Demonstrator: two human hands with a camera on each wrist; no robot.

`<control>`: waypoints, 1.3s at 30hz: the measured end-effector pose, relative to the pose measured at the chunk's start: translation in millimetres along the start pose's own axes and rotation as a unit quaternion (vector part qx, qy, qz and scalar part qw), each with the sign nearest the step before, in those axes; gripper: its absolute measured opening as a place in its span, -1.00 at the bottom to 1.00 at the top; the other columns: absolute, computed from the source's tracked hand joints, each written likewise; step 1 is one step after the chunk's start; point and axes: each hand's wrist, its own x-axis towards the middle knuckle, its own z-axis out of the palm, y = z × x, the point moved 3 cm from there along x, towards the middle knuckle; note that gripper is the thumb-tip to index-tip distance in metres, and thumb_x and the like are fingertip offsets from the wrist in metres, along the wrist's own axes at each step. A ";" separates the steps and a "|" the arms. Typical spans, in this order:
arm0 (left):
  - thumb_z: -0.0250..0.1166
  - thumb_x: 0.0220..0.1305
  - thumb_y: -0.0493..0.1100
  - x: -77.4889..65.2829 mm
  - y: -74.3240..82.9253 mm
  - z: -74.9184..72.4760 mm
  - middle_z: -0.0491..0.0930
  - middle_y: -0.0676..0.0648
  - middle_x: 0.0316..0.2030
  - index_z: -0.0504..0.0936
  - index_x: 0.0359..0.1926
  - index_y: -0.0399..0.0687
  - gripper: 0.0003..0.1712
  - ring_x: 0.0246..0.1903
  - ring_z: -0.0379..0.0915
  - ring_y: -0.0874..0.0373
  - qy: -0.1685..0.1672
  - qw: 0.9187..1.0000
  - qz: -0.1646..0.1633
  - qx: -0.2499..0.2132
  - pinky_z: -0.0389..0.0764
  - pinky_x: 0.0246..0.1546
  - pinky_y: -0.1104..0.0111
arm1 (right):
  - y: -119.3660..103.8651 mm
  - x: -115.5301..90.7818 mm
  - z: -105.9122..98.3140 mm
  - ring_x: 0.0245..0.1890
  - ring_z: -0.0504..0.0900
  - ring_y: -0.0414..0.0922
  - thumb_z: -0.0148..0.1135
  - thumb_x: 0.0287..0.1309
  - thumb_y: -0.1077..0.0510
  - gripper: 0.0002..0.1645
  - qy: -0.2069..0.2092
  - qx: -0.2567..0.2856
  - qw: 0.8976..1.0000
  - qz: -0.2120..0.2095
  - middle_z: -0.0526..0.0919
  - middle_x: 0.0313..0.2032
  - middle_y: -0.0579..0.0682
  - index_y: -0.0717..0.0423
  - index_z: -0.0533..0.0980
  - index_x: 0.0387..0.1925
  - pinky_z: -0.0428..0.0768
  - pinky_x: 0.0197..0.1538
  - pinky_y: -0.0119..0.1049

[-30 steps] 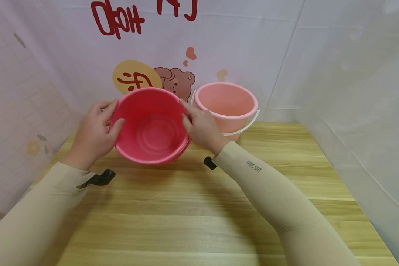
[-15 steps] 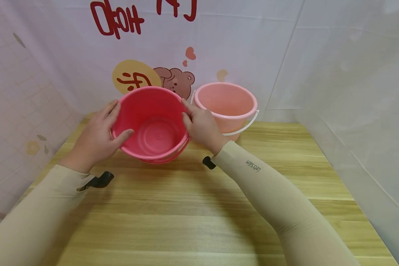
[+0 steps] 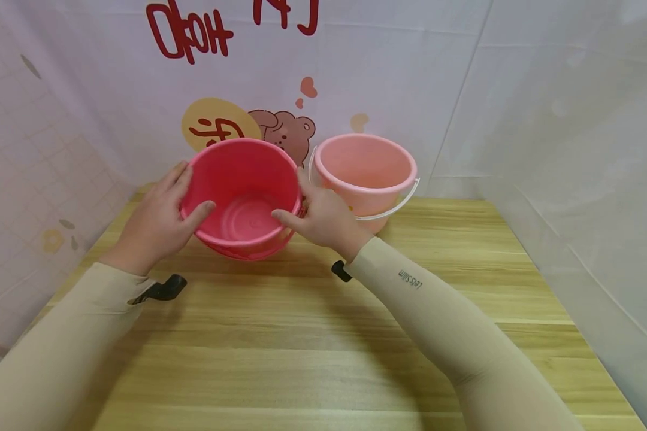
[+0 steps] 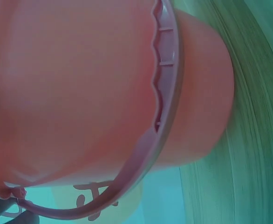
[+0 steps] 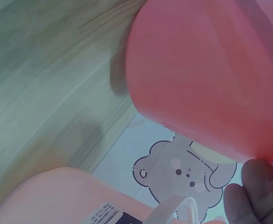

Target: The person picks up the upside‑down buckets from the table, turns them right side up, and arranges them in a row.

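A deep pink bucket (image 3: 242, 161) is held tilted toward the head camera at the back left, its round inside showing. My left hand (image 3: 159, 218) grips its left rim, thumb over the inside and fingers along the outer wall. On the opposite side my right hand (image 3: 326, 215) holds the rim with its thumb over the edge, and its fingertips (image 5: 255, 189) press the outer wall in the right wrist view. The bucket's pink handle (image 4: 167, 107) hangs down along its side in the left wrist view. Just right of it stands a light pink bucket (image 3: 363, 200), upright.
The light pink bucket has a white handle (image 3: 390, 211), hanging at its front, and a barcode label (image 5: 106, 215). Both buckets are at the back of a wood-grain table (image 3: 313, 359). A printed white curtain (image 3: 404, 72) encloses the back and sides.
The deep pink bucket has tipped a little more upright, its front rim rising. The left thumb has shifted farther over the rim, and the right hand has turned its thumb inward over the edge.
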 end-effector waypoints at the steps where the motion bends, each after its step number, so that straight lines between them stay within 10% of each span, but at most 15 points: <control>1: 0.16 0.49 0.32 0.4 -0.1 0.2 -0.10 -0.21 0.70 -0.08 0.70 -0.06 0.05 0.56 0.00 -0.45 -0.001 1.000 -0.003 0.000 0.50 0.13 -0.47 | -0.1 -0.5 1.2 -0.48 0.59 -0.17 0.37 0.24 -0.41 0.27 -0.003 0.006 1.000 0.001 0.63 -0.41 -0.19 -0.01 -0.03 0.70 0.61 -0.36 -0.30; 9: 0.10 0.46 0.43 3.0 -1.0 1.4 -0.18 -0.20 0.71 -0.11 0.70 -0.09 0.12 0.58 -0.06 -0.47 -0.013 1.000 -0.008 0.000 0.47 0.16 -0.47 | 0.0 -2.1 7.5 -0.29 0.64 -0.18 0.48 0.00 -0.54 0.43 -0.020 0.049 0.998 0.019 0.68 -0.04 -0.20 -0.24 -0.09 0.69 0.67 -0.20 -0.28; 23: 0.28 0.33 0.45 5.3 -9.0 4.0 -0.49 -0.08 0.71 -0.36 0.70 0.01 0.34 0.67 -0.33 -0.36 -0.082 0.996 -0.005 -0.020 0.45 0.19 -0.45 | -1.4 -2.2 7.0 -0.48 0.59 -0.15 0.32 0.18 -0.53 0.32 -0.006 -0.001 1.000 0.027 0.57 -0.40 -0.15 -0.10 -0.07 0.71 0.61 -0.38 -0.29; 39: 0.27 0.35 0.43 6.2 -7.8 4.0 -0.49 -0.02 0.71 -0.35 0.71 0.05 0.31 0.68 -0.37 -0.29 -0.092 0.995 -0.010 -0.044 0.46 0.20 -0.43 | -1.9 1.9 10.4 -0.15 0.65 -0.26 0.35 0.16 -0.52 0.27 0.005 0.019 0.999 0.044 0.66 0.13 -0.21 -0.16 0.02 0.69 0.71 -0.13 -0.34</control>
